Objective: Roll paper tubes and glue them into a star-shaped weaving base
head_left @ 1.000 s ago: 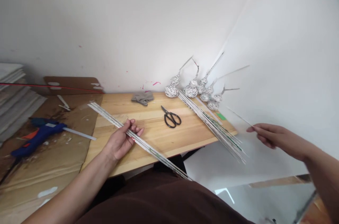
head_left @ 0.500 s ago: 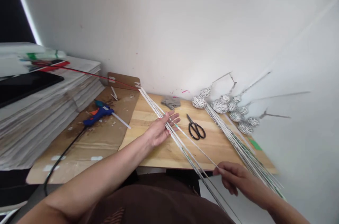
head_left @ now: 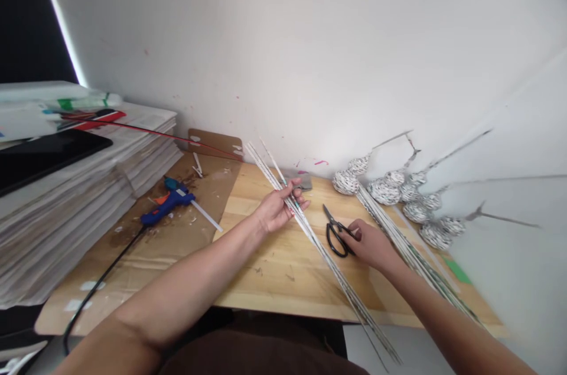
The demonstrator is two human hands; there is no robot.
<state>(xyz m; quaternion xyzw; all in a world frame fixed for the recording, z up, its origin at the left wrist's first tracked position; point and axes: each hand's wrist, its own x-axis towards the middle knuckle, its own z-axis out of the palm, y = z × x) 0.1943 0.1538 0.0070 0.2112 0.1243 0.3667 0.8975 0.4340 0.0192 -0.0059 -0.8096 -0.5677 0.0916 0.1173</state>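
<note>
My left hand (head_left: pixel 275 212) is closed around a small bunch of thin rolled-paper sticks (head_left: pixel 322 250), which slant from the back of the wooden board toward its front right and past the edge. Black-handled scissors (head_left: pixel 332 222) lie on the board to the right of the bunch, blades pointing away from me. The fingers of my right hand (head_left: pixel 370 243) are closed on the right loop of the scissors' handle, hiding part of it.
Woven paper gourd shapes (head_left: pixel 345 182) with stick stems line the wall at right, beside a larger stick bundle (head_left: pixel 411 257). A blue glue gun (head_left: pixel 168 205) rests on cardboard (head_left: pixel 177 257) at left, near a tall paper stack (head_left: pixel 133 168). A grey cloth (head_left: pixel 305 183) lies behind my left hand.
My right hand has let go of the single stick and moved up and left onto the scissors' handle. That stick now lies with the others in my left hand.
</note>
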